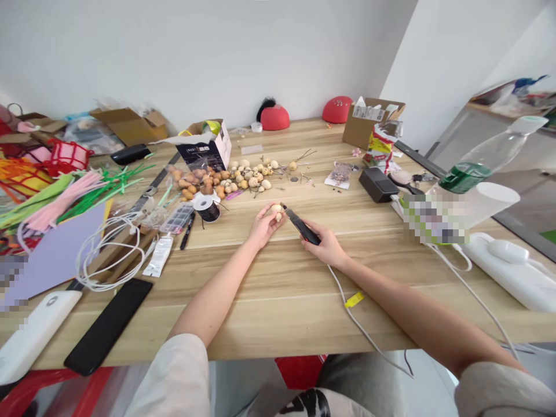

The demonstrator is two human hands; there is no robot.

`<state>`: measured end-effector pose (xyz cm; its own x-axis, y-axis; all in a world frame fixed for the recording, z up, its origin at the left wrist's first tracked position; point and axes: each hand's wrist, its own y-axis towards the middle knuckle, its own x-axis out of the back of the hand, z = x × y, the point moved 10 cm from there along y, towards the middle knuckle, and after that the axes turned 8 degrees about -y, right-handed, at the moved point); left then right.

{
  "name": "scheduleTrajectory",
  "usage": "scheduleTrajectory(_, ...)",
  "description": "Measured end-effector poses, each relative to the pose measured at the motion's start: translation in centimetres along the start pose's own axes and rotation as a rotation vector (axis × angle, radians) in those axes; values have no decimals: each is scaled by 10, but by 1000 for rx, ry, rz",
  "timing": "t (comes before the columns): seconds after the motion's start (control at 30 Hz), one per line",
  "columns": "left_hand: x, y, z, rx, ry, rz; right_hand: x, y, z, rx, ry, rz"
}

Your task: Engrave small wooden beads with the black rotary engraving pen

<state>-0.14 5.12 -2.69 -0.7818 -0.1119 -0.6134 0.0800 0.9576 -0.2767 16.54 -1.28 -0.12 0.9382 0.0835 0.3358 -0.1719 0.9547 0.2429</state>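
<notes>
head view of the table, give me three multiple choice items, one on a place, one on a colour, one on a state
1. Where is the spool of black cord?
A. just in front of the pile of small dried gourds, nearer the person
B. inside the cardboard box
C. on the lavender sheet

2. What colour are the two domes at the far edge of the wooden table?
A. blue
B. green
C. red

3. What state is the black corded tool in?
A. lying alone on the table
B. held in the right hand, its tip by the small gourd in the left hand
C. hanging off the table edge

1 A: it sits on the near side of the pile.
2 C: both show red.
3 B: the fingers wrap around it.
</notes>
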Motion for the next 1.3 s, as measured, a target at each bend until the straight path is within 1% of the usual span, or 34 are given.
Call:
scheduleTrajectory(0.1, 2, 0, -1, -12, 1, -12, -1, 0, 4, 19, 14, 25)
scheduleTrajectory(0.2, 2, -1, -1, -12, -2, -18, 0, 0, 5, 10, 11, 21)
scheduleTrajectory(0.3, 1, -1, 0, -7, 2, -1, 1, 0, 3, -8, 24, 17)
scheduleTrajectory(0.47, 2, 1, 0, -11, -4, 14, 0, 0, 5, 4, 14, 33)
scheduleTrajectory(0.6, 1, 1, 1, 8, 1, 10, 3, -1, 1, -37, -29, 23)
scheduleTrajectory(0.7, 0, -1, 1, 11, -6, -1, 1, -1, 5, 4, -44, 51)
scheduleTrajectory(0.8, 0, -2, 1, 10, -18, -16, 1, -2, 10, 52, -79, 42)
scheduleTrajectory(0.97, -3, -4, 1, 25, -21, -14, 7, -2, 6, -21, -122, 2)
scheduleTrajectory(1.13, -1, -3, 1, 24, -32, -22, 4, -2, 6, -27, -112, 39)
scheduleTrajectory(1.3, -1, -2, 2, 27, -30, -10, 5, -2, 2, -67, -125, 21)
